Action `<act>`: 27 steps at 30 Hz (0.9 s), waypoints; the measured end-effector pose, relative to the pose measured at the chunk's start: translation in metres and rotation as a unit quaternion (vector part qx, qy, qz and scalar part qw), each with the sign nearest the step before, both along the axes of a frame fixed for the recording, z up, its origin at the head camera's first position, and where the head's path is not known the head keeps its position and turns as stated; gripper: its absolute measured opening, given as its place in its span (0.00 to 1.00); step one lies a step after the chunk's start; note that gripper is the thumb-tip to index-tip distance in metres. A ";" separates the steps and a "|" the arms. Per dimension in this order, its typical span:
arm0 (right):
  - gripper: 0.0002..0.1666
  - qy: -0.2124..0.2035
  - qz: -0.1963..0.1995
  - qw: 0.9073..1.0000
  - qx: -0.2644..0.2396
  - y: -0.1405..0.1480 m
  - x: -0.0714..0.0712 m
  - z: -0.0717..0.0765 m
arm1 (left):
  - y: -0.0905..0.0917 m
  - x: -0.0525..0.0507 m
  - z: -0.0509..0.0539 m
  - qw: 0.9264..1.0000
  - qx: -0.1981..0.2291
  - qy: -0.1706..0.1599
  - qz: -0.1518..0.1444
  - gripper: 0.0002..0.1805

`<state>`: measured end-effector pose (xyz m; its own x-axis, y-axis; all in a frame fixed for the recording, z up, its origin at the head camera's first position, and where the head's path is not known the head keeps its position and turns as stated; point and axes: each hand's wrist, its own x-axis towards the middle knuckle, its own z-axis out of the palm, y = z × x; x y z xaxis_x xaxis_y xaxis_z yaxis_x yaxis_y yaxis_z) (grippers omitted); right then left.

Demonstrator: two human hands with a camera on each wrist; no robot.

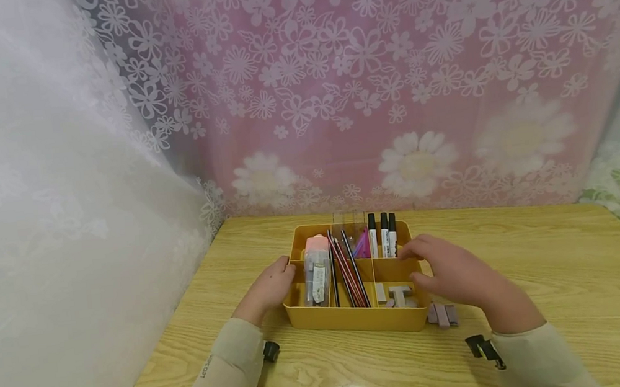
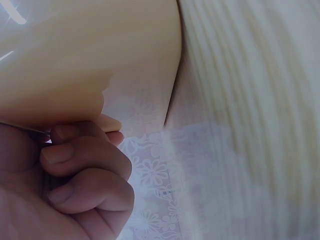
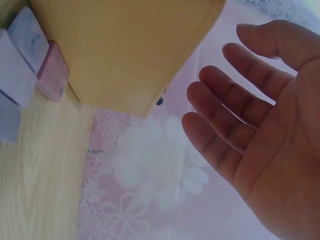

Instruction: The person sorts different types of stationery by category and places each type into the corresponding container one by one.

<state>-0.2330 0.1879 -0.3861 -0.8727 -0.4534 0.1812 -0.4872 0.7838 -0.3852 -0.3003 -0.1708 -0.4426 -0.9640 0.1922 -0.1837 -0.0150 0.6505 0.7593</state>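
A yellow compartment box (image 1: pixel 350 321) stands on the table in the head view. My left hand (image 1: pixel 271 286) holds its left rim; in the left wrist view the fingers (image 2: pixel 90 160) are curled at the box's edge. Beside the right rim is my right hand (image 1: pixel 460 272), fingers spread and gently bent, holding nothing; the right wrist view shows them apart from the box wall (image 3: pixel 120 55). Inside the box are a pink-topped clear container (image 1: pixel 318 274), several pencils (image 1: pixel 348 271), black-capped markers (image 1: pixel 384 236), a pink set square (image 1: pixel 362 244) and white and grey erasers (image 1: pixel 398 296).
A few pinkish-grey eraser-like blocks (image 1: pixel 442 316) lie on the wooden table (image 1: pixel 316 373) just outside the box's right front corner. A pink flowered curtain (image 1: pixel 334 91) hangs behind the table, and a whitish sheet (image 1: pixel 68 242) hangs on the left.
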 end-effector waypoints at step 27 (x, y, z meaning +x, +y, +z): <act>0.19 -0.150 -0.047 0.987 0.045 0.025 -0.024 -0.032 | 0.001 0.000 0.001 1.000 -0.009 0.009 -0.002 0.29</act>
